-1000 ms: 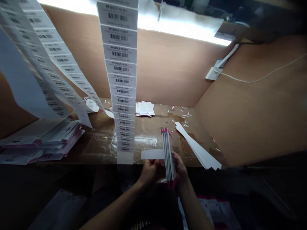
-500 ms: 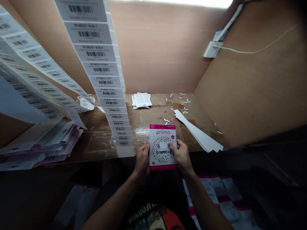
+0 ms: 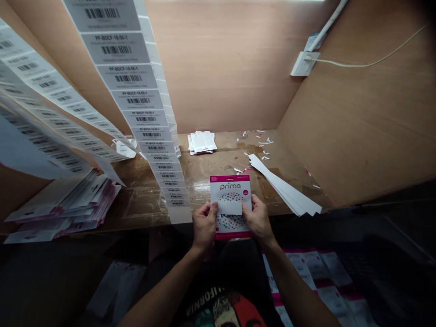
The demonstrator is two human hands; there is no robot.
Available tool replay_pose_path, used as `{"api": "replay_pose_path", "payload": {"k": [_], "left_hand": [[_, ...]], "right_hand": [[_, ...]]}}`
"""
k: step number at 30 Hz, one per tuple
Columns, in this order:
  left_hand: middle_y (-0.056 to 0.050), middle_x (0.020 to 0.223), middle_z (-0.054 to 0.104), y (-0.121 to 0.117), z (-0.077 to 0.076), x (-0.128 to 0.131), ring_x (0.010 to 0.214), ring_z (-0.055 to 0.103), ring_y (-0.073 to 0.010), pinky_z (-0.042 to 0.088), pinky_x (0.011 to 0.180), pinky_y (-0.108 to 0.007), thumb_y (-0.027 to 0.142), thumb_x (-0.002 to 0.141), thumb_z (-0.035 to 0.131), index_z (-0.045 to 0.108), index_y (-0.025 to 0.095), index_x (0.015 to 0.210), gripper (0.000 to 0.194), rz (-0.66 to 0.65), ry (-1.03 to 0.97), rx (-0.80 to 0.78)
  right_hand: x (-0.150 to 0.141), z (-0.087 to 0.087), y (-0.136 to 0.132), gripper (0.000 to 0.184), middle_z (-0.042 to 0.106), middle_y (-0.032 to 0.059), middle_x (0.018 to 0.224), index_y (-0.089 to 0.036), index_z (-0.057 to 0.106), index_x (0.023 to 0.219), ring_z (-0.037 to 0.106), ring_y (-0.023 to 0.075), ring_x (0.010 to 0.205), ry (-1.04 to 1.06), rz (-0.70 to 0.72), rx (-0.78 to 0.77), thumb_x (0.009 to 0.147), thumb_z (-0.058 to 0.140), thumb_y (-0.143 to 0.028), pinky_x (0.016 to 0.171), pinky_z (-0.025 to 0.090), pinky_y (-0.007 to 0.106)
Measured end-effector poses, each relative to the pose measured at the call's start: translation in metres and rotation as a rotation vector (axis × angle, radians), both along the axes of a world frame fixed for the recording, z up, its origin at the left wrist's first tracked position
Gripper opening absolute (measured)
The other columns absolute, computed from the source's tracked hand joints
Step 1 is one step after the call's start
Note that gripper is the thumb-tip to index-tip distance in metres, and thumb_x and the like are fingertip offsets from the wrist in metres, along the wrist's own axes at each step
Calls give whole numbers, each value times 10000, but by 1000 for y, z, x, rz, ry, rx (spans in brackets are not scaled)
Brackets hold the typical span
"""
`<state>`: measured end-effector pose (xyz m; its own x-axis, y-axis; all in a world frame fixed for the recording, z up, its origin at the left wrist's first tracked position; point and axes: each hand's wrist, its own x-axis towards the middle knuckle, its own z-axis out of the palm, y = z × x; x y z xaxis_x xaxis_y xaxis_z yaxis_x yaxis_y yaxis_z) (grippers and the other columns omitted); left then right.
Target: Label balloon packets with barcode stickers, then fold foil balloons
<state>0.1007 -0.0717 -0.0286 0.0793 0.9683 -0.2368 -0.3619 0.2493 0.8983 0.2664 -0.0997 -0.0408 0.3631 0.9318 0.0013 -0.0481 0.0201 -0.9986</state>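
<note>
Left hand (image 3: 205, 227) and right hand (image 3: 259, 221): one pair, bare, raised at centre of view, held level and just apart, backs upward. Fingers (image 3: 200, 222) curled under; thumbs (image 3: 213, 208) laid inward on top, both hands closed in a pinch grip. Wrists (image 3: 199, 247) slightly bent. Left forearm (image 3: 163, 290) and right forearm (image 3: 296, 290) angled upward and inward, converging from the lower edge.

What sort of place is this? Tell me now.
Probably a small packaging workshop: long white barcode-label strips hang down, pink-edged printed card packs lie stacked on the brown wooden bench, and both hands hold a pink-topped Prima card.
</note>
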Motion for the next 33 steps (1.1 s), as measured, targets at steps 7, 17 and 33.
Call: {"api": "replay_pose_path", "payload": {"k": [7,17,33], "left_hand": [[-94,859,782,1,7,-6,718,725,-224,610,703,-345,492,753,869,775,111,997,462,-150,-34,-28],[-82,831,784,-12,15,-16,700,729,-203,606,695,-316,513,769,859,764,123,993,460,-144,-103,-33],[-146,977,810,-40,43,-75,819,771,-267,641,803,-390,391,694,930,777,79,1034,486,-103,-185,-56]], "right_hand": [[-7,4,-8,461,788,114,1069,-191,651,1068,764,316,956,58,-58,-14,811,818,-536,869,635,436],[-17,19,-15,449,784,96,1026,-185,661,1072,755,283,908,15,-43,3,814,829,-512,844,634,421],[-76,47,-23,469,780,100,1095,-201,659,1126,756,267,892,69,173,2,801,847,-484,830,640,408]]}}
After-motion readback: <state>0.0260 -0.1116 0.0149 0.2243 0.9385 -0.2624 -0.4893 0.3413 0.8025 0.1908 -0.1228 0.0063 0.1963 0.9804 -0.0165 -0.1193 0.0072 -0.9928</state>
